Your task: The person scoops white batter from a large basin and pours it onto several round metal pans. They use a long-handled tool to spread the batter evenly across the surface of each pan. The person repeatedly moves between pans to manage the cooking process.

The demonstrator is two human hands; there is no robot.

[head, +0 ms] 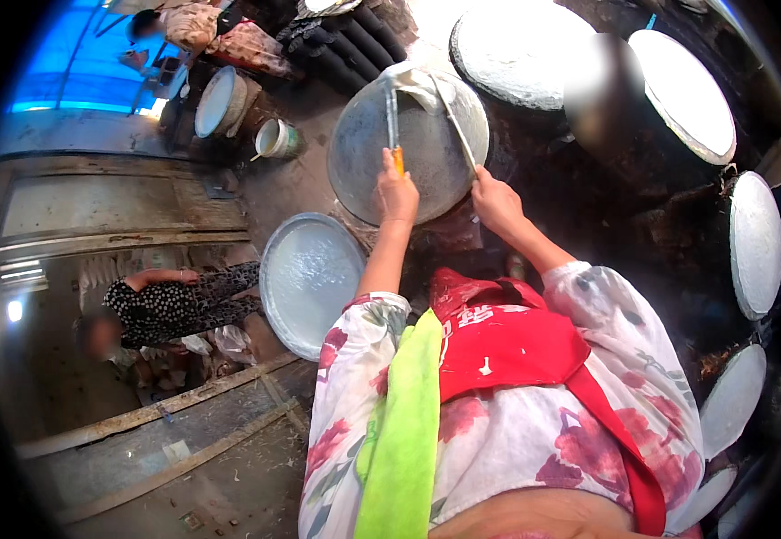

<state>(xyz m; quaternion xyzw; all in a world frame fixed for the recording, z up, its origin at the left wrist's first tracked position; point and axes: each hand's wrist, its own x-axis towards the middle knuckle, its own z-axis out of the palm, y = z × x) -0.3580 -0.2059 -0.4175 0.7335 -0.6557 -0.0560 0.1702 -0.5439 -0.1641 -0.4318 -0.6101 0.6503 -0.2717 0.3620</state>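
Note:
My left hand (397, 192) is closed round the orange handle of a long metal blade (392, 111), which points away over a round griddle (390, 162). Held in my right hand (496, 201) is a thin stick (456, 126), slanting up and left over the same griddle. Between the far ends of both tools, a thin whitish sheet (421, 84) lies folded at the griddle's far edge. Whether the tools touch the sheet or go under it, I cannot tell. A round basin of pale liquid (313, 283) stands to the left of my forearms.
Several round white-topped griddles (525, 54) curve along the right side. A bucket (276, 139) and another basin (218, 101) stand at the upper left. One person (161, 303) is beyond a wooden frame (154, 407) at left; another person (191, 27) is at the upper left.

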